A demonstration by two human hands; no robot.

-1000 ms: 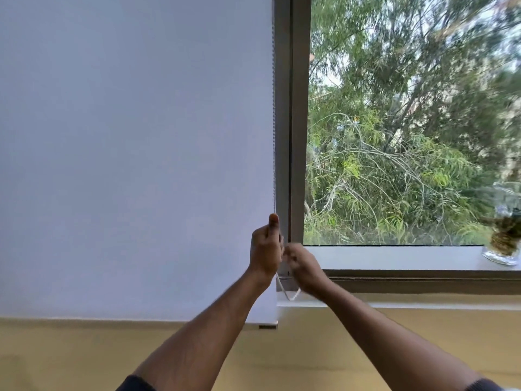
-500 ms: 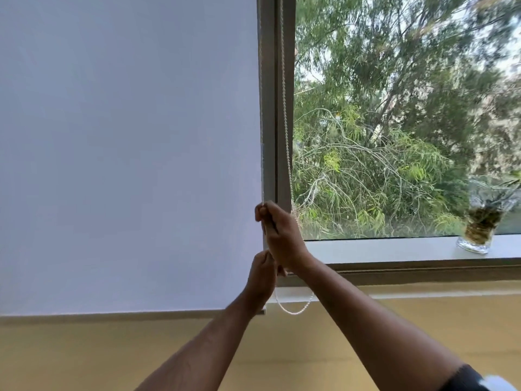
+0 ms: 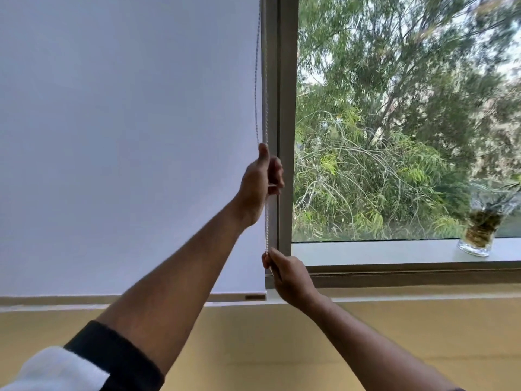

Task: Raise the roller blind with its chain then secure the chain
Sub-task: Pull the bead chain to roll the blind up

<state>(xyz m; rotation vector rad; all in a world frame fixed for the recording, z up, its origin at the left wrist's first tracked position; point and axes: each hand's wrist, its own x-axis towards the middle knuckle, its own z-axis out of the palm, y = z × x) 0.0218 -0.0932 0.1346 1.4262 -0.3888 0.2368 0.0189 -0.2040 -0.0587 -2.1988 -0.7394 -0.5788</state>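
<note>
A white roller blind (image 3: pixel 127 136) covers the left window pane, its bottom bar (image 3: pixel 236 297) level with the sill. A white bead chain (image 3: pixel 265 80) hangs along the blind's right edge by the grey window frame. My left hand (image 3: pixel 260 184) is raised and closed around the chain at mid height. Lower down, my right hand (image 3: pixel 287 277) pinches the same chain near the frame's bottom corner. The chain runs taut between the two hands. Its lower loop is hidden behind my right hand.
A grey window frame post (image 3: pixel 284 122) stands just right of the chain. A glass vase with a plant (image 3: pixel 480 232) sits on the white sill (image 3: pixel 380 251) at the far right. Below the window is a yellow wall (image 3: pixel 282 348).
My left hand has gone up the chain to mid height while my right hand has come down to the frame's bottom corner. The slack loop below the hands is no longer visible.
</note>
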